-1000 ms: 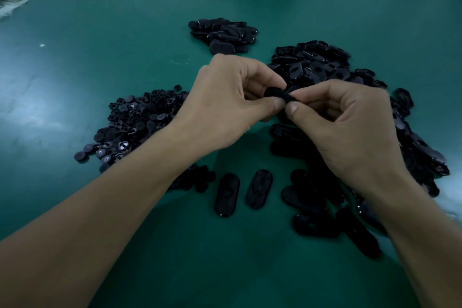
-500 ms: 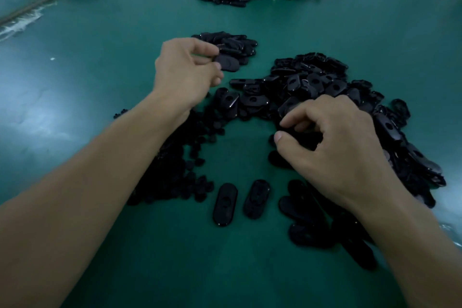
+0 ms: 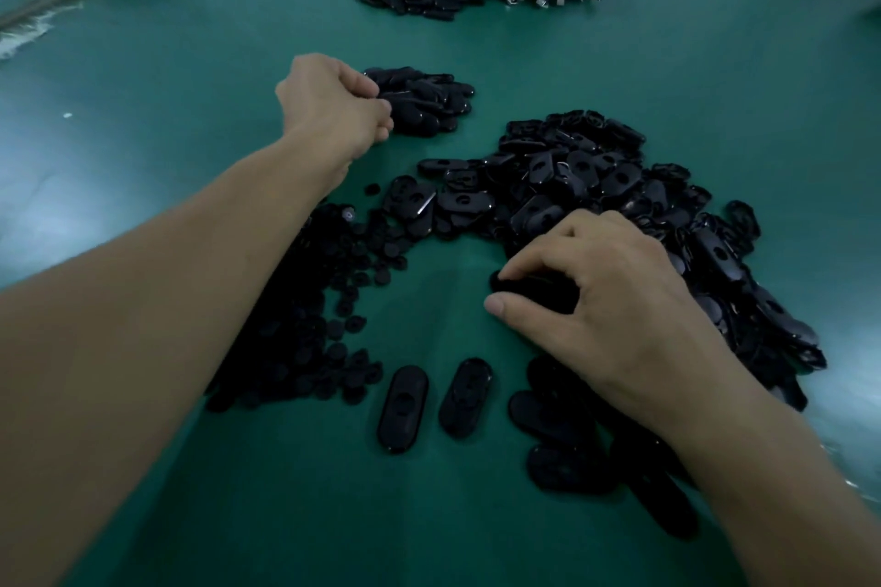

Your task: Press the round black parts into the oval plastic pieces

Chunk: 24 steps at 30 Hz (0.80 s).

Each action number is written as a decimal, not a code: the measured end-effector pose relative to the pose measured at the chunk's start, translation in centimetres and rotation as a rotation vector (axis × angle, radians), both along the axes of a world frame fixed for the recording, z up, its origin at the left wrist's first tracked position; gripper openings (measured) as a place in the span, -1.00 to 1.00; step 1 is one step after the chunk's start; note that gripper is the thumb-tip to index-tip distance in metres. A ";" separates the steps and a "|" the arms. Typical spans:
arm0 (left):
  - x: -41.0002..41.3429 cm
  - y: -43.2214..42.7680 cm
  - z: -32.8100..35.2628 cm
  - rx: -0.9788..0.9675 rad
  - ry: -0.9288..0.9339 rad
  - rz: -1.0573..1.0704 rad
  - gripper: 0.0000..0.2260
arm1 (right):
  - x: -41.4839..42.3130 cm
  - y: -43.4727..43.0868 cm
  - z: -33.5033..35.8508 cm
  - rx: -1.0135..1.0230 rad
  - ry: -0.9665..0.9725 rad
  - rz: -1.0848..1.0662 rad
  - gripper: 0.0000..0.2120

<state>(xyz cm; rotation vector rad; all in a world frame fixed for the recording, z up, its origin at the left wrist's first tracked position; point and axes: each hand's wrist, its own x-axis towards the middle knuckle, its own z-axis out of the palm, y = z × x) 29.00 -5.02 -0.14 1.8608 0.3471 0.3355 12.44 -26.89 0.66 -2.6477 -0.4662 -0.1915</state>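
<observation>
The left hand (image 3: 333, 105) lies far out on the green desk (image 3: 190, 62), its fingers curled against the near edge of a small pile of oval pieces (image 3: 429, 103); I cannot tell whether it grips one. The right hand (image 3: 610, 300) pinches an oval piece (image 3: 534, 291) between thumb and forefinger at the near edge of the large heap (image 3: 596, 186). The round black parts (image 3: 343, 300) lie heaped beside the left forearm.
</observation>
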 end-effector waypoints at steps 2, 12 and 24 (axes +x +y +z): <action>0.1 -0.1 -0.1 -0.045 -0.009 0.008 -0.85 | 0.1 0.0 -0.2 0.021 -0.012 0.008 -0.72; -4.3 -0.6 1.3 0.065 -0.123 -0.143 -0.87 | -0.1 1.0 -0.4 0.381 -0.186 0.052 -0.88; -11.5 -0.9 3.0 0.029 0.273 -0.803 -0.64 | 0.1 1.7 -0.7 0.302 -0.203 0.042 -0.70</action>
